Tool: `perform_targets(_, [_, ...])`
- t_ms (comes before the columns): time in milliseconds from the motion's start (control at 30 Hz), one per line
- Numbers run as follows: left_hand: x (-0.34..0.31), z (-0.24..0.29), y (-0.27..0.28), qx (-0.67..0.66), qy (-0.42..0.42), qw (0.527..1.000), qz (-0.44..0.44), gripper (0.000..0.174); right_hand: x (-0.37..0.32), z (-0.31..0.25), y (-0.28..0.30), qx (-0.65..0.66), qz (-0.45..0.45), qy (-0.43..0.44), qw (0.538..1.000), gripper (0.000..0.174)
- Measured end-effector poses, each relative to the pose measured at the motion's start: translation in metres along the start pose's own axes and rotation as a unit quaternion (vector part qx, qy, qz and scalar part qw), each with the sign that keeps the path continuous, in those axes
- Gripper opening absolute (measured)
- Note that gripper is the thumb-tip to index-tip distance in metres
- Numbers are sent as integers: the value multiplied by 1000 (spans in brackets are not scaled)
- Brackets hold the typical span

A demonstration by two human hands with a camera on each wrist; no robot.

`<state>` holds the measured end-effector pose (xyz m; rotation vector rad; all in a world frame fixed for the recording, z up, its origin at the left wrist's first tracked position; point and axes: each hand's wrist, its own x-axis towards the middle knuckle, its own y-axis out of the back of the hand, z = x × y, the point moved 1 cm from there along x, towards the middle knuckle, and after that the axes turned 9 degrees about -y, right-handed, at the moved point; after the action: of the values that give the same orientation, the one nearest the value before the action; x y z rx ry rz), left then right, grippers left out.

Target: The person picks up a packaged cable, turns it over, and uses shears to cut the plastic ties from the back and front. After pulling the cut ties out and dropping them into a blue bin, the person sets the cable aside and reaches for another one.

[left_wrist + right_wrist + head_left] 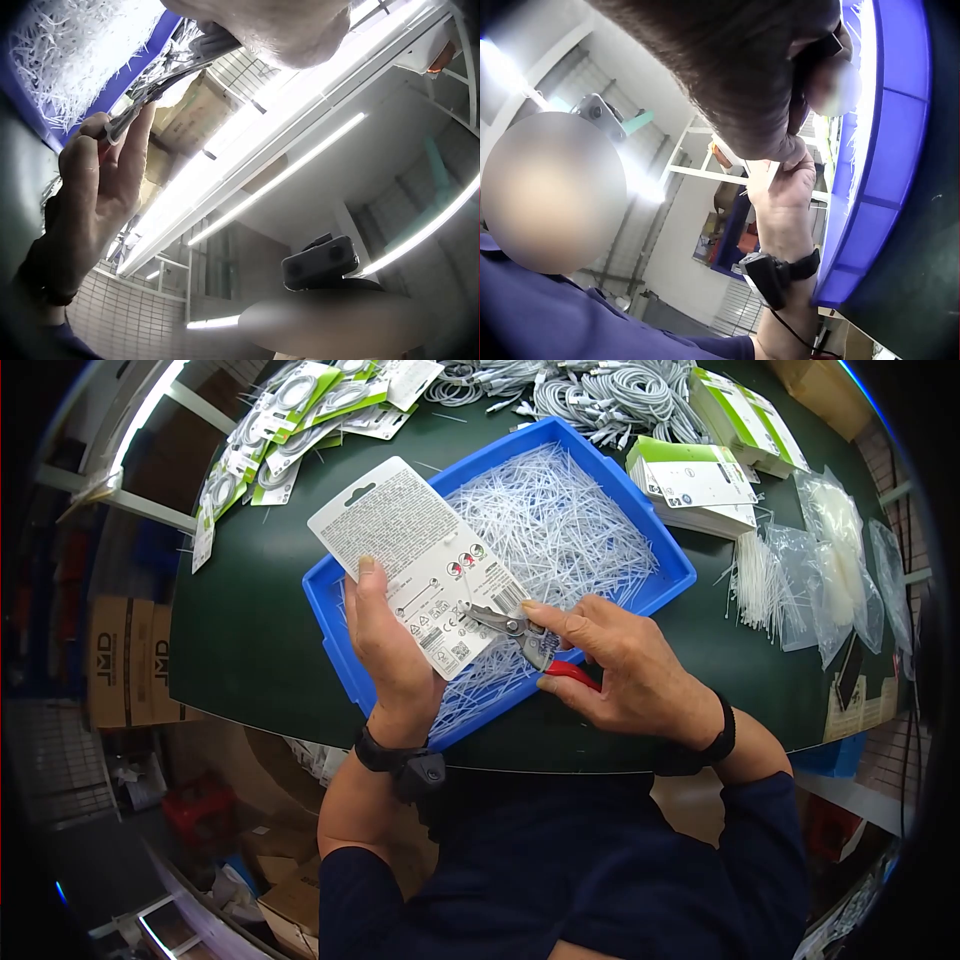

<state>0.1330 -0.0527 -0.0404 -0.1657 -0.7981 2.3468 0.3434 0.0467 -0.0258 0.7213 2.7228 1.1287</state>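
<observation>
My left hand (392,645) holds a white printed card (400,530), its thumb along the near edge and its fingers hidden behind. The card is tilted over a blue tray (675,568) filled with thin white plastic strips (560,510). My right hand (645,670) grips cutters (532,643) with red handles, thumb and index finger around them. The cutters' tips lie at the card's lower part, beside a thin white tie (465,592) that stands up from its face. In the left wrist view, the cutters (154,94) extend from the right hand (82,176).
Carded coiled cables (290,420) are piled at the back left. Loose grey cables (620,400) heap up at the back. Stacked cards (690,485), white ties (757,580) and clear plastic bags (840,560) lie on the right of the dark green table (250,630).
</observation>
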Motion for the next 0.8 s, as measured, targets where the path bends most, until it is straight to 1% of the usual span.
perform_targets(33, [-1, 0, 0, 0, 1, 1000, 1, 46, 0, -1, -1, -3, 7, 6, 1000, 73])
perform_targets(133, [-1, -2, 3, 53, -6, 998, 14, 57, 1, -3, -3, -10, 22, 16, 1000, 74])
perform_targets(167, [-1, -4, 5, 54, -6, 998, 14, 57, 1, -3, -4, -14, 20, 12, 1000, 74])
perform_targets(300, [1, -6, 9, 56, -5, 998, 14, 57, -2, -2, -13, -16, 24, 6, 1000, 72])
perform_targets(567, [-1, -1, 9, 44, 18, 999, -16, 46, -10, 5, -14, 9, 25, -4, 1000, 70])
perform_targets(667, [3, 7, 11, 73, 0, 994, -79, 42, -11, 7, -3, 21, 20, -3, 1000, 71])
perform_targets(700, [4, 12, 12, 76, -1, 994, -83, 42, -11, 8, 3, 42, 29, -2, 999, 72])
perform_targets(733, [6, 19, 11, 132, -45, 983, -120, 39, -10, 9, 9, 63, 38, 0, 997, 72])
perform_targets(800, [9, 36, 11, 245, -130, 941, -192, 36, -6, 8, 21, 89, 50, 4, 995, 73])
